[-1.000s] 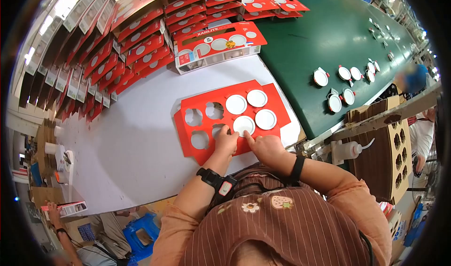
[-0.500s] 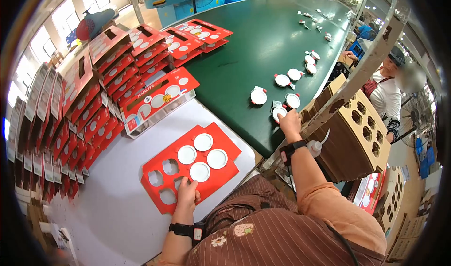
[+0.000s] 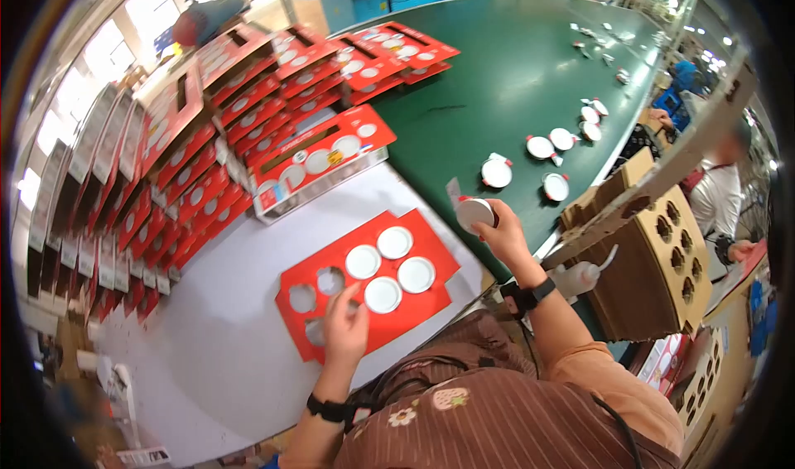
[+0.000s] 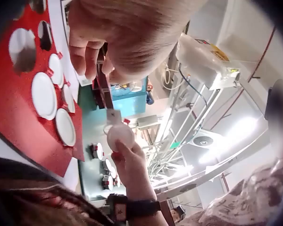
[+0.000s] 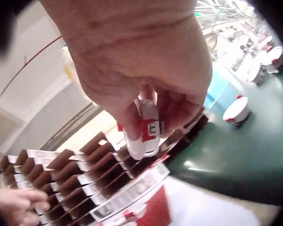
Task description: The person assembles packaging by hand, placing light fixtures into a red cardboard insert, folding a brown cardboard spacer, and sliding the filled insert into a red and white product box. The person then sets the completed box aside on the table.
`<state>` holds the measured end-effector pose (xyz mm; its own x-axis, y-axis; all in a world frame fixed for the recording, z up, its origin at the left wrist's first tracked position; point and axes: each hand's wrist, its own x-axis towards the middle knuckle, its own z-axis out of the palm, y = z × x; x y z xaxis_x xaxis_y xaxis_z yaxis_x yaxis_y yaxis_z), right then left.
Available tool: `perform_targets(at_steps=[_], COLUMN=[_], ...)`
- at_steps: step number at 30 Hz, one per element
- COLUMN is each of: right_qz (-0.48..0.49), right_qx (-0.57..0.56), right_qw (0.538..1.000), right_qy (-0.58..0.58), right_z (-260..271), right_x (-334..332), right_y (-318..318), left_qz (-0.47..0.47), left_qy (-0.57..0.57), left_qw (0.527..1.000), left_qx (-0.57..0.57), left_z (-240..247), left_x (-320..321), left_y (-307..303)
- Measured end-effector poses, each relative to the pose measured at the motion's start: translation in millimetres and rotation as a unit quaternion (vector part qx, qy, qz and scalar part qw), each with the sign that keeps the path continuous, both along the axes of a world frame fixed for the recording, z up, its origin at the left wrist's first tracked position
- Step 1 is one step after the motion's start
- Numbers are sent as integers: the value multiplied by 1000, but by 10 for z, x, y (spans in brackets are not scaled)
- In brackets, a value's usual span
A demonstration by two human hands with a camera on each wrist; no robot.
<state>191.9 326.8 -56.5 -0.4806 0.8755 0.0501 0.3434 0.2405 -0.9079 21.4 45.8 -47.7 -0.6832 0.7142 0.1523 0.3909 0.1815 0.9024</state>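
In the head view my right hand (image 3: 509, 239) pinches a white round downlight (image 3: 474, 214) by its edge, raised near the corner between white table and green surface. The right wrist view shows the downlight's side (image 5: 149, 129) with a red clip, between thumb and fingers. A flat red card (image 3: 436, 258) with round cut-outs lies on the white table; several white downlights (image 3: 416, 275) sit in its right half. Cut-outs (image 3: 302, 298) at its left hold none. My left hand (image 3: 346, 330) hovers over the card, fingers loosely bent and holding nothing, hiding part of one cut-out.
Several loose downlights (image 3: 497, 173) lie on the green surface (image 3: 464, 96) to the right. Stacked red-and-white boxes (image 3: 186, 167) stand at left and back, one box (image 3: 323, 161) nearer the card. Cardboard inserts (image 3: 638, 262), a squeeze bottle (image 3: 580, 278) and a metal post (image 3: 654, 179) are at right.
My right hand went from the card to the green surface, took a downlight there and brought it back toward the card. My left hand let go of the card's edge and lifted slightly.
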Motion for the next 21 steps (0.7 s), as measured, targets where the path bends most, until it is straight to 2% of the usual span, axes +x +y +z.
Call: perform_targets(at_steps=[3, 5, 7, 8, 9, 10, 11, 13, 15, 17, 19, 21], right_qz=[161, 242, 282, 315, 346, 358, 362, 388, 394, 380, 385, 380], right_qx=[108, 106, 118, 102, 87, 80, 77, 43, 52, 98, 105, 50], right_qw=[981, 964, 952, 943, 933, 930, 928, 919, 916, 920, 917, 922], right_qy=[-7, -8, 14, 24, 34, 39, 37, 54, 52, -2, -21, -63], right_z=[415, 611, 630, 686, 735, 757, 738, 701, 716, 740, 712, 594], right_x=[-176, -249, -307, -318, -324, -329, -342, -376, -438, -496, -558, -631], right_y=[-486, -730, -871, -929, -973, -1002, -1016, -1031, -1066, -1106, -1132, -1129], left_qz=[-63, -87, -143, -135, -156, -179, -175, -174, -146, -113, -116, -127], left_qy=[14, 49, 75, 72, 22, -28, -31, -151, -183, -283, -284, -281], left_qw=[998, 994, 987, 988, 987, 983, 984, 973, 972, 952, 952, 951], left_qx=[-7, 33, 25, 21, 20, 20, 18, 14, 14, -1, -15, -27], left_z=[348, 433, 462, 464, 463, 462, 460, 464, 456, 371, 270, 232], left_x=[97, 122, 93, 74, 58, 46, 36, 16, 22, -9, -71, -165], left_y=[239, 353, 372, 332, 292, 257, 219, 144, 113, 66, 7, -62])
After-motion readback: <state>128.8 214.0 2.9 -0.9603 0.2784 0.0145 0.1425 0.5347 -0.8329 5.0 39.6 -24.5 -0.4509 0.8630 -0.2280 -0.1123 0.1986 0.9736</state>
